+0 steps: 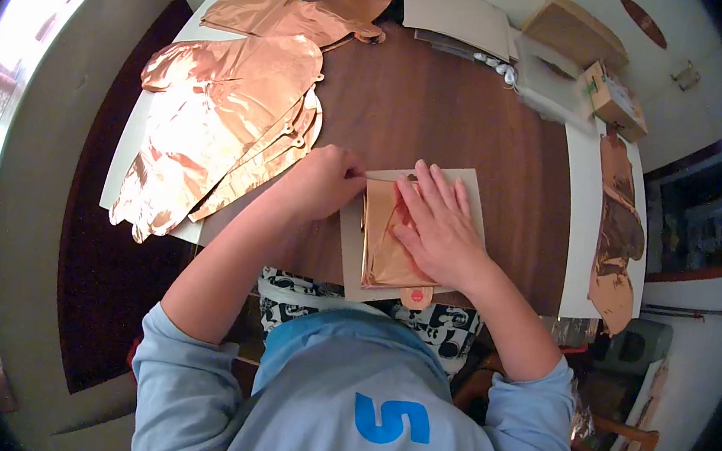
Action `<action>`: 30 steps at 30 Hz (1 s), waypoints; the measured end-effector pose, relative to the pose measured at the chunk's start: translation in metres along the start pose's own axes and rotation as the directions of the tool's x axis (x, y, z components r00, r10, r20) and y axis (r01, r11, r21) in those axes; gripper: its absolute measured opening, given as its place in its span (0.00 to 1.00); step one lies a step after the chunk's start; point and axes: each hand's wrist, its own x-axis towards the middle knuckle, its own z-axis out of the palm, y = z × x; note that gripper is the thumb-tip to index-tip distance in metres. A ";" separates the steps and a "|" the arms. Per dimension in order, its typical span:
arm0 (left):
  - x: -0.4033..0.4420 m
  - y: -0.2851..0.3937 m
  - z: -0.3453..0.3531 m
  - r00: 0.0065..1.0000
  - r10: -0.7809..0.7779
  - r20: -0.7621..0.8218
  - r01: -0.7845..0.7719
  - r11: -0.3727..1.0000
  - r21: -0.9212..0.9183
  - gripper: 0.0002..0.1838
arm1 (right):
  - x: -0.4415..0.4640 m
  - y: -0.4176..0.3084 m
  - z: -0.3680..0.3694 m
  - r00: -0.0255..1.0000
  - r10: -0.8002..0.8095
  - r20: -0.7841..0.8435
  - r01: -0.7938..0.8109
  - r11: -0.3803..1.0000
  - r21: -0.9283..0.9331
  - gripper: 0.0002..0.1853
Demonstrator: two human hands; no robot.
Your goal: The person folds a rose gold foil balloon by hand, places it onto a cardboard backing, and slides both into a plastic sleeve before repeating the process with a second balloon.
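A copper-coloured foil sheet, folded into a flat rectangle (385, 245), lies on a grey-brown cardboard sheet (351, 259) near the table's front edge. My right hand (441, 229) rests flat on the folded foil, fingers stretched out and slightly apart. My left hand (333, 181) is closed at the upper left corner of the cardboard and foil. Its fingertips are pinched together, and whatever they hold is too small to make out. From under the foil's lower edge, a small tab with a red mark (417, 296) sticks out.
Large flat copper foil balloons (206, 124) overlap at the table's left, with another foil piece (303, 18) behind them. Cardboard sheets (459, 19), a clear plastic bag (553, 79) and a small box (615, 100) stand at the back. More copper foil (617, 224) lies along the right edge.
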 end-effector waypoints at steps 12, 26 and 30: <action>0.003 0.017 -0.011 0.879 -0.319 0.354 0.443 0.821 -0.359 0.16 | 0.003 0.004 0.000 0.999 -0.044 0.021 0.045 0.999 -0.030 0.35; -0.015 0.013 0.014 0.971 0.192 -0.140 -0.114 0.894 0.434 0.11 | 0.010 0.002 0.004 0.999 -0.028 0.041 0.029 0.999 -0.032 0.37; -0.028 0.009 0.037 0.856 0.434 -0.280 -0.275 0.842 0.464 0.09 | 0.011 0.001 0.002 0.998 -0.023 0.063 0.024 0.999 -0.021 0.38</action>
